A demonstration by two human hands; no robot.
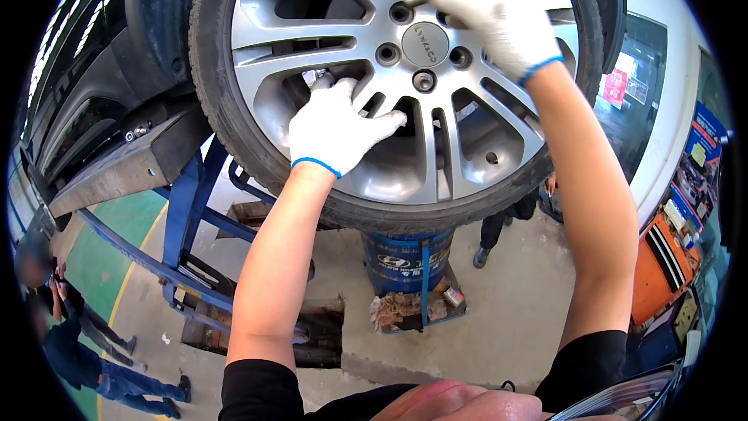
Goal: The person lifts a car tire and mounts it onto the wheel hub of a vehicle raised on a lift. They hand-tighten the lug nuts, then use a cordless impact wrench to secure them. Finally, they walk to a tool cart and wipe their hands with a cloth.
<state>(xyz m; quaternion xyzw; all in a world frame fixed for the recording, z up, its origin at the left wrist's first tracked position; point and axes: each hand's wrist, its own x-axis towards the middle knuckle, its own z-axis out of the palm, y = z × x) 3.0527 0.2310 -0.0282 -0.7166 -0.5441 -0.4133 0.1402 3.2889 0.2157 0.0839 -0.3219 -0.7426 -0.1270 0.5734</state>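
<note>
A silver alloy wheel (pixel 273 82) with a black tire (pixel 214 93) hangs raised in front of me. A round cap (pixel 425 44) sits at its centre, ringed by several bolt holes; in the lowest one a bolt head (pixel 423 81) shows. My left hand (pixel 336 126), in a white glove with a blue cuff, grips the wheel at the lower left spokes, fingertips reaching into a gap and thumb spread across a spoke. My right hand (pixel 499 19), gloved alike, is closed in a pinch near the upper bolt holes. Blur hides what its fingertips hold.
Several small metal parts, like wheel bolts (pixel 139 132), lie on a dark metal beam (pixel 117 168) at left. Blue lift arms (pixel 187 218) stand below it. Beneath the wheel is a blue drum (pixel 405 265). Floor pits (pixel 319 331) open below. Two people (pixel 101 351) stand at left.
</note>
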